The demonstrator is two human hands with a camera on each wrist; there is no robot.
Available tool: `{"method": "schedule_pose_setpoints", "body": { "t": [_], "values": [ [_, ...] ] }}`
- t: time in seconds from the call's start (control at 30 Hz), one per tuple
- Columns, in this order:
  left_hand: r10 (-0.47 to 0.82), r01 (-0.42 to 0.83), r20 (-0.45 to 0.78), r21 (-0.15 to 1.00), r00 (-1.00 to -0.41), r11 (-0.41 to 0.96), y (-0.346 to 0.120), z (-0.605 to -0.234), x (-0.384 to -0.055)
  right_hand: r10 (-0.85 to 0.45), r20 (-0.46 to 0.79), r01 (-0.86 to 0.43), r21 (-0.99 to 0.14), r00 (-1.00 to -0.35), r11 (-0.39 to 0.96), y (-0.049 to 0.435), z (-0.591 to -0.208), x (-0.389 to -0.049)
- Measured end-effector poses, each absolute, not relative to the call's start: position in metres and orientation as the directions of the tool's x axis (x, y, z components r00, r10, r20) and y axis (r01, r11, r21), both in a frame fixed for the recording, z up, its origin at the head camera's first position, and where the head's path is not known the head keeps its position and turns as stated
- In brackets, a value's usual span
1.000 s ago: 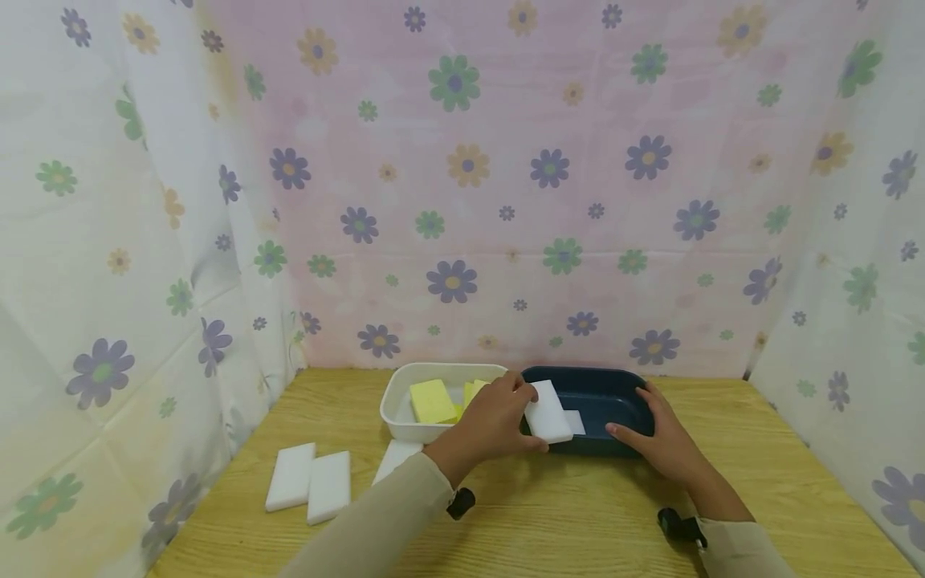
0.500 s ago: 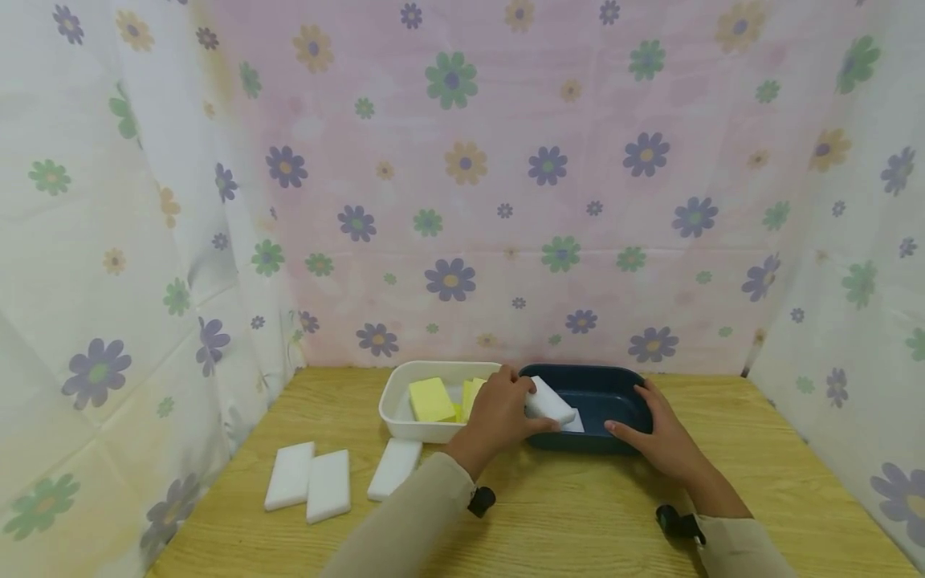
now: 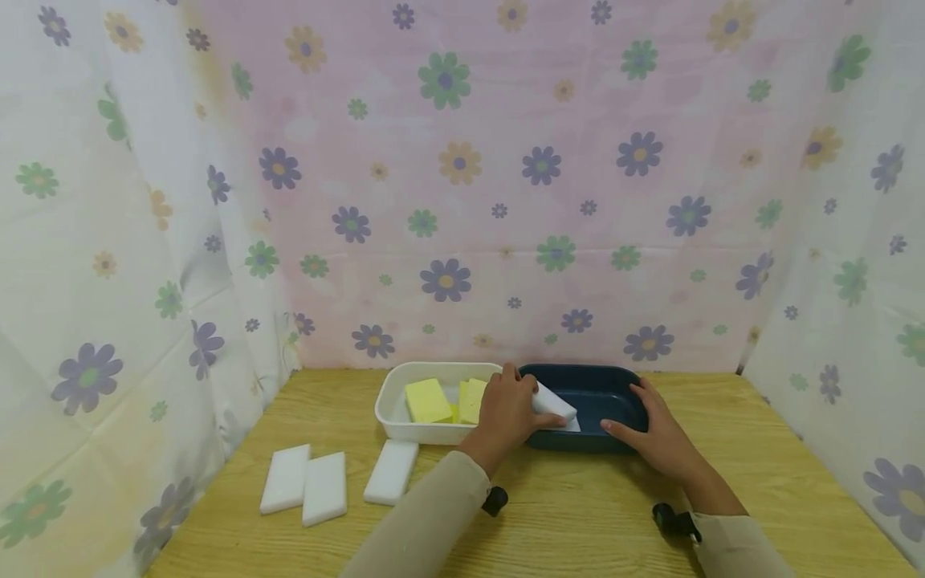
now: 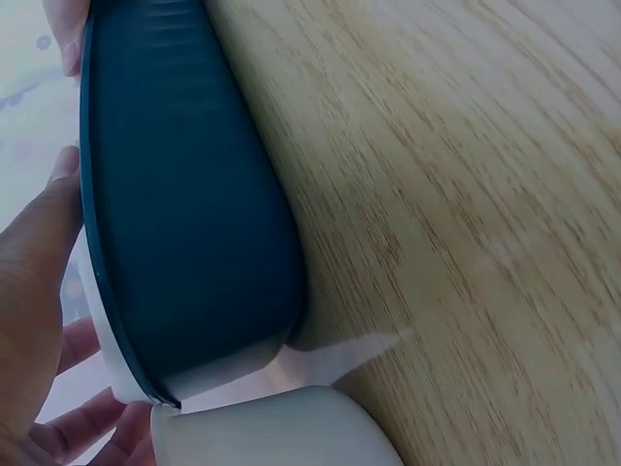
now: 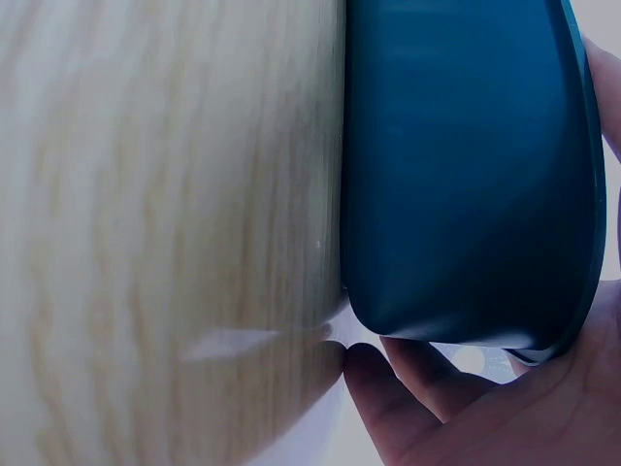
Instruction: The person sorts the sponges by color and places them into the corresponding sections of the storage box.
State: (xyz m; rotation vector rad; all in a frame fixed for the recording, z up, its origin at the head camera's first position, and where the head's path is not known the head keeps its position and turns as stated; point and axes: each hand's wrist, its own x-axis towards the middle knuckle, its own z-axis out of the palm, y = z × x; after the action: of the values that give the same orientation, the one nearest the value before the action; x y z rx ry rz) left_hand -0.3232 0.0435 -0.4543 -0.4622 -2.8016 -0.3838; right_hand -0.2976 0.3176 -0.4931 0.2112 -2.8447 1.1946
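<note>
My left hand [image 3: 508, 411] reaches over the left end of a dark blue tub [image 3: 596, 441] and grips a white sponge [image 3: 556, 404] between thumb and fingers. The sponge lies low inside, tilted, over another white piece [image 3: 572, 426] mostly hidden under it. My right hand [image 3: 665, 440] holds the tub's right end, thumb over the front rim and fingers round the outer side. In the right wrist view, fingers [image 5: 393, 398] wrap below the tub's end wall [image 5: 466, 194]. The left wrist view shows the tub's outer wall [image 4: 184, 194]; the gripped sponge is hidden there.
A white tub [image 3: 390, 401] with several yellow sponges [image 3: 428, 401] stands against the blue tub's left side, partly behind my left hand. Three white sponges lie on the wooden table [image 3: 564, 514] at the left, one [image 3: 391, 472] near the white tub. A flowered curtain [image 3: 462, 201] encloses the back and sides.
My left hand has lowered the white sponge into the blue tub, and the left forearm has swung right, uncovering the sponge on the table. The right hand keeps its hold.
</note>
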Motion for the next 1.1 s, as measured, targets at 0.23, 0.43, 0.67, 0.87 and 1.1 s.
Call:
{"method": "schedule_pose_setpoints", "body": {
  "t": [0.23,0.43,0.67,0.87,1.1],
  "values": [
    [0.298,0.356,0.324,0.136,-0.898,0.925,0.0453,-0.4553,-0.3225,-0.105,0.098,-0.144,-0.703,-0.990,0.697,0.3166,-0.4933,-0.2973],
    [0.289,0.342,0.327,0.117,-0.900,0.932,0.0473,-0.4578,-0.3240,-0.107,0.092,-0.141,-0.706,-0.990,0.694,0.3166,-0.4936,-0.2972],
    [0.285,0.356,0.379,0.130,-0.881,0.925,0.0449,-0.4555,-0.3245,-0.106,0.086,-0.136,-0.706,-0.991,0.695,0.3160,-0.4924,-0.2975],
    [0.310,0.402,0.373,0.199,-0.874,0.894,0.0424,-0.4534,-0.3238,-0.109,0.085,-0.137,-0.702,-0.990,0.699,0.3159,-0.4908,-0.2969],
    [0.339,0.430,0.367,0.201,-0.866,0.880,0.0390,-0.4571,-0.3240,-0.115,0.086,-0.141,-0.713,-0.990,0.687,0.3156,-0.4901,-0.2961]
  ]
}}
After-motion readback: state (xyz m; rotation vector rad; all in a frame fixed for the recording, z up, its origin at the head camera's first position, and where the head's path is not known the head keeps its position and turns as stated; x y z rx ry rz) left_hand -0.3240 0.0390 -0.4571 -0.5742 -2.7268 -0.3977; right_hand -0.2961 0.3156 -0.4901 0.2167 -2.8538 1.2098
